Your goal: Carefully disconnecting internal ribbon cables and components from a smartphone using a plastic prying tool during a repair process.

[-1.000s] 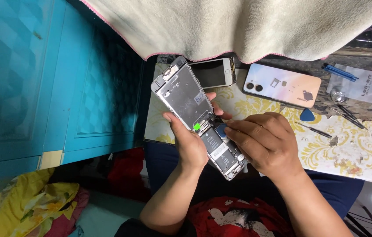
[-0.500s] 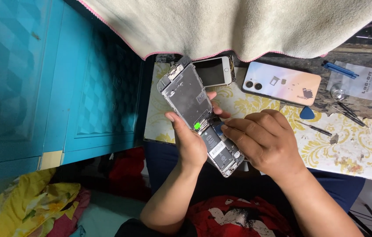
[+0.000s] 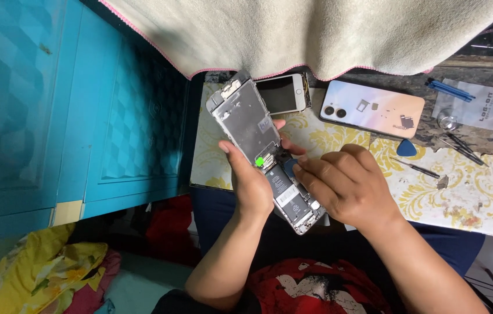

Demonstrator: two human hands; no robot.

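My left hand [image 3: 251,181] grips an opened smartphone [image 3: 293,200] around its middle. The phone's screen panel [image 3: 242,119] is swung up, its grey metal back facing me, and a small green tab [image 3: 260,161] shows at the hinge. My right hand [image 3: 348,187] rests on the phone body's right side. Its fingertips pinch a blue plastic pick [image 3: 290,168] at the gap between the panel and the body. The battery and inner parts are exposed below my left thumb.
On the yellow-patterned mat [image 3: 467,192] lie a white-faced phone [image 3: 281,93], a pinkish phone back cover [image 3: 374,109], a second blue pick [image 3: 407,148], a thin screwdriver [image 3: 415,168], blue tweezers [image 3: 449,88] and a white packet [image 3: 482,107]. A cream towel [image 3: 316,29] hangs above. A teal cabinet [image 3: 54,116] stands left.
The phone and both hands shifted slightly. My right fingertips moved at the seam, and the blue pick now shows between the panel and the body.
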